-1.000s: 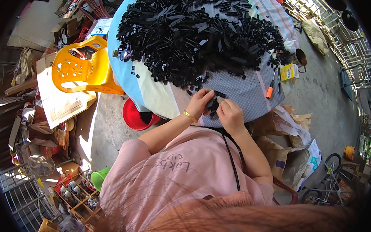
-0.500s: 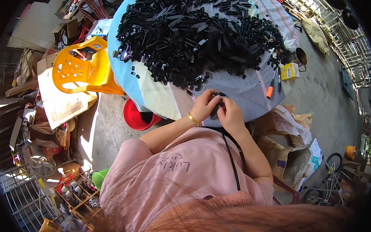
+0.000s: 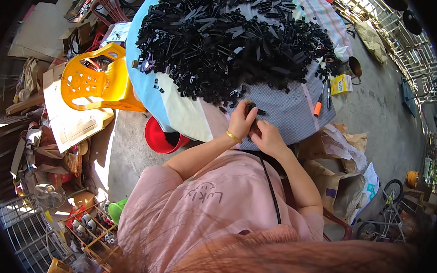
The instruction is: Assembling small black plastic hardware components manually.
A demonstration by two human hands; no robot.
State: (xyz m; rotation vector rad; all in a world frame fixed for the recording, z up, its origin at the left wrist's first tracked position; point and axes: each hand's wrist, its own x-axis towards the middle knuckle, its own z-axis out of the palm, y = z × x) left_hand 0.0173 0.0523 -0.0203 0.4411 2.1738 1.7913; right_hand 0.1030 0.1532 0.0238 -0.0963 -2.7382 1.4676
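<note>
- Small black plastic piece [image 3: 250,107]: pinched in the fingers of your left hand [image 3: 242,122], just at the 6 o'clock edge of the big heap, above the checked cloth. Its exact shape is too small to tell.
- Left hand: fingers curled and closed on the piece; a gold bangle [image 3: 233,136] sits on the wrist.
- Right hand [image 3: 266,137]: touching the left at 4 o'clock of it, fingers bent in toward the same piece. Whether it grips anything of its own you cannot tell.
- Heap of black plastic parts [image 3: 233,43]: covers most of the round counter [image 3: 180,112], from 12 o'clock of your hands outward; loose strays lie scattered at its near edge.
- Orange-handled tool [image 3: 318,107]: lies on the counter at 3 o'clock of your hands, near the rim.
- Small yellow box [image 3: 341,84]: on the counter at 2 o'clock, just beyond the tool.
- Metal cup [image 3: 353,68]: at the counter rim, at 1 o'clock of the box.
- Red tub [image 3: 163,138]: on the floor under the counter edge, at 9 o'clock of your hands.
- Yellow plastic chair [image 3: 94,80]: at 9 o'clock, well apart, beside the counter.
- Brown paper sacks [image 3: 332,172]: on the floor at 4 o'clock.
</note>
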